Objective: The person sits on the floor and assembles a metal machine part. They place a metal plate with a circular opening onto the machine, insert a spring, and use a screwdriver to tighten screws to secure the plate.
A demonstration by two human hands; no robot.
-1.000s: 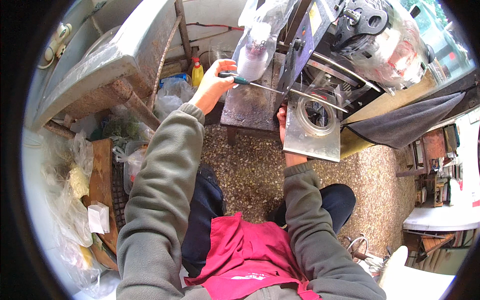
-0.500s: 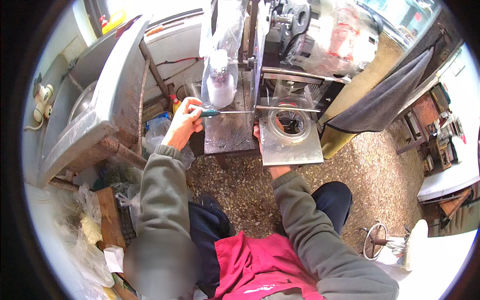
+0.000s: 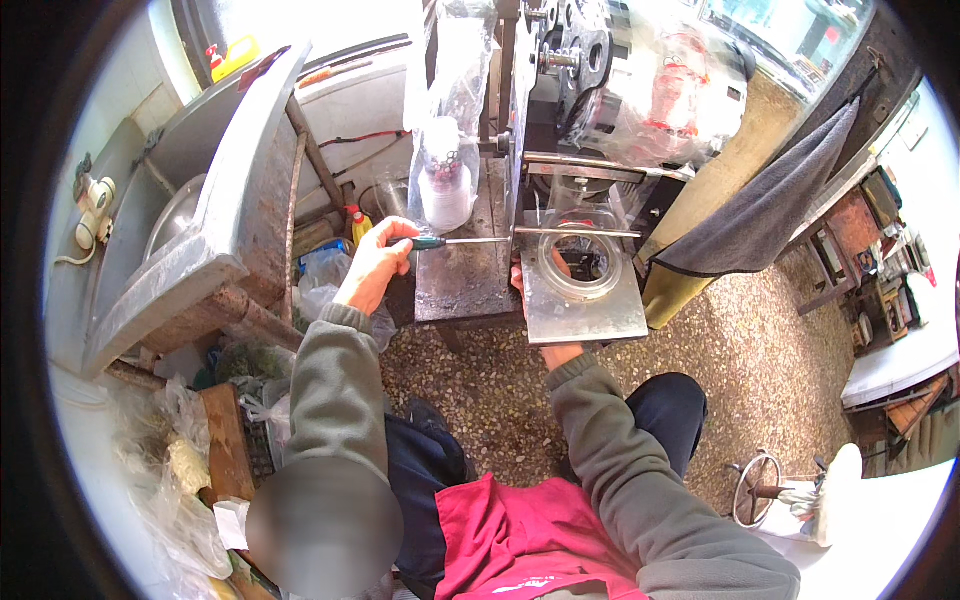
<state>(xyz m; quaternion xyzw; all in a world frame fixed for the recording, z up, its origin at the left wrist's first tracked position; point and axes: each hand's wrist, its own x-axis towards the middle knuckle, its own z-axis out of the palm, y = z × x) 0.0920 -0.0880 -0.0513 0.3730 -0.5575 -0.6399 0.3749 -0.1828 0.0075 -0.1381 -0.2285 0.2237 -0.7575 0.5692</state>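
One speckled floor (image 3: pixel 480 400) spreads across the middle of what we see, with a grey sink (image 3: pixel 225 200) to its left. At the upper right we find a machine (image 3: pixel 665 100), its rounded body wrapped in clear plastic. A dark bench (image 3: pixel 465 290) stands between the two. We see a red apron (image 3: pixel 530 540) at the lower edge and, under the machine's right side, a hanging grey towel (image 3: pixel 765 225). Below the machine's front we find a square metal plate (image 3: pixel 585 322) with a round ring on top, and a thin rod (image 3: pixel 615 234) crossing above it. Stacked cups (image 3: pixel 445 195) sit bagged at the back of the bench. The right hand (image 3: pixel 517 276) is mostly under the plate (only some fingers show, at its left edge), so we cannot tell how tightly they close. The left hand (image 3: pixel 375 262) pinches the green handle of a screwdriver (image 3: pixel 430 242) between thumb and fingers. Over the bench, the screwdriver points right, almost level, its tip near the machine's upright panel (image 3: pixel 516 130); we cannot tell whether they touch.
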